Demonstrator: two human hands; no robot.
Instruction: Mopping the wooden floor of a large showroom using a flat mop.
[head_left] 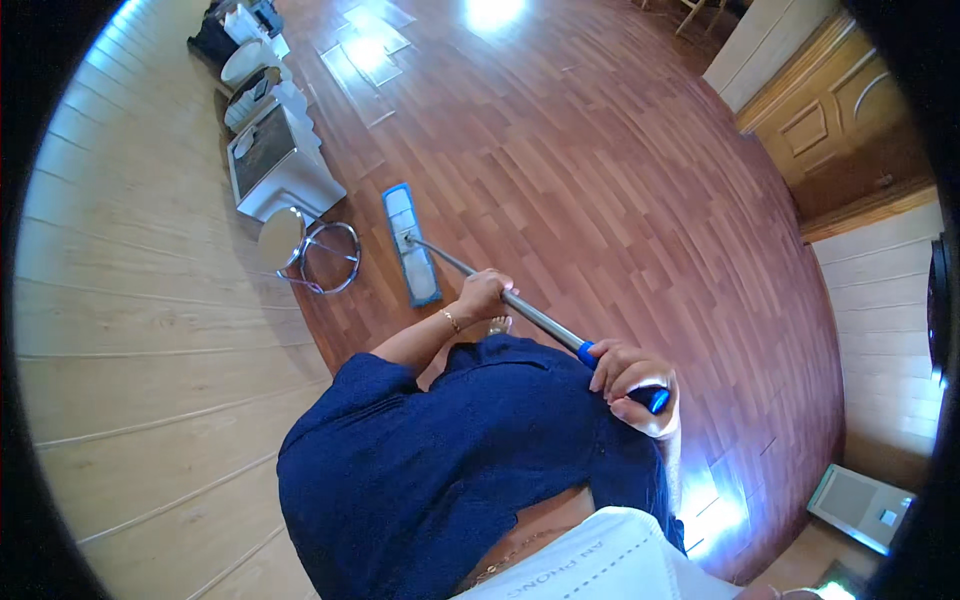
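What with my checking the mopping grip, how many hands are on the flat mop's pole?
2. The left hand is wrapped around the metal mop pole partway along; the right hand holds the blue grip at its upper end.

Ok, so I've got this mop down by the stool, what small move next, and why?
I'd probably ease the flat mop head rightward along the wood-look floor, since the round-seated metal stool stands close on its left. Your left hand grips the metal pole and your right hand its upper end, so you seem placed to steer.
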